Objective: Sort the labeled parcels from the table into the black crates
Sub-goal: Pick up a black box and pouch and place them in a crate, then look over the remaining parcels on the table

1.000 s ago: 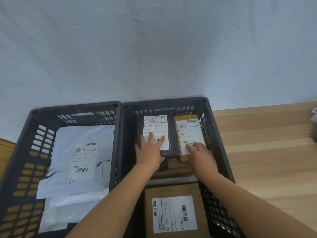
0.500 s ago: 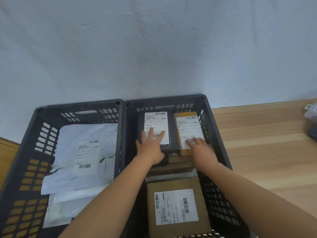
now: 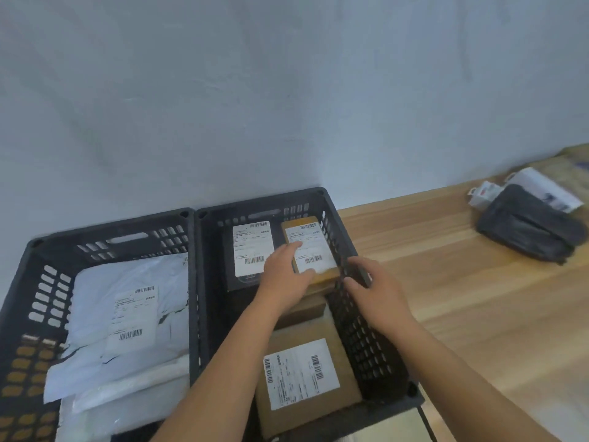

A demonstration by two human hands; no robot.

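Two black crates stand side by side against the wall. The left crate (image 3: pixel 111 225) holds white mailer bags (image 3: pixel 95 301) with a label. The right crate (image 3: pixel 360 339) holds a black labeled parcel (image 3: pixel 251 250), a small brown labeled parcel (image 3: pixel 314 237) beside it, and a large cardboard box (image 3: pixel 302 374) nearer me. My left hand (image 3: pixel 285 279) rests on the small brown parcel, fingers on its label and thumb at its near edge. My right hand (image 3: pixel 374 290) hovers over the crate's right wall, fingers relaxed and holding nothing.
On the wooden table (image 3: pixel 462 314) to the right lie a dark grey bag (image 3: pixel 529 229) and white packets (image 3: pixel 541 186) near the far edge. A pale wall rises directly behind the crates. A further brown box lies partly hidden under my left wrist.
My left hand slid from the black parcel onto the small brown parcel. My right hand left that parcel and drew back over the crate's right wall. The camera turned right.
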